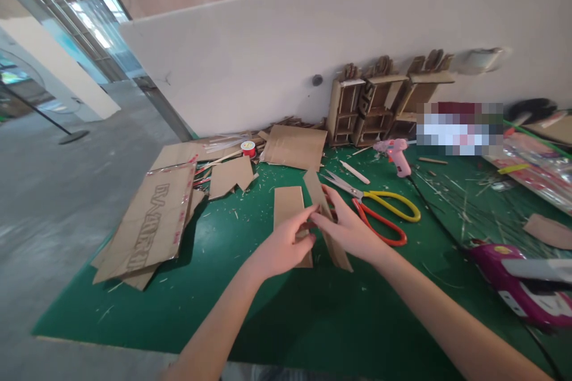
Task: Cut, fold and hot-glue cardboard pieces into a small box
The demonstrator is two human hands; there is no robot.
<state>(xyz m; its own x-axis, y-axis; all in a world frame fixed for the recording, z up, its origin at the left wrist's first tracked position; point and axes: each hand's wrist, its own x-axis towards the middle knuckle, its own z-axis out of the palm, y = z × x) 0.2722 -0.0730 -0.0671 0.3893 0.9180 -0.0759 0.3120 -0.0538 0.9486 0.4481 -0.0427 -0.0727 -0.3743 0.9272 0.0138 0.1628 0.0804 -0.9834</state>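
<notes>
A narrow brown cardboard strip (318, 189) is held up on a slant over the green table. My right hand (351, 226) grips it, with the thumb in front and the fingers behind its right edge. My left hand (281, 247) is curled at the strip's left edge, its fingertips meeting the right thumb; its grip is partly hidden. Beneath the left hand lies a flat cardboard rectangle (288, 202), partly covered. Just right of my right hand, scissors (357, 193) with one yellow and one red handle lie with their blades slightly apart.
Cardboard sheets (154, 214) are stacked at left, near a cut piece (230, 177) and a red spool (248, 149). Behind stand cardboard structures (373, 110) against the white board. A pink glue gun (397, 156), white pen-like tool (356, 172) and magenta device (513, 286) are at right.
</notes>
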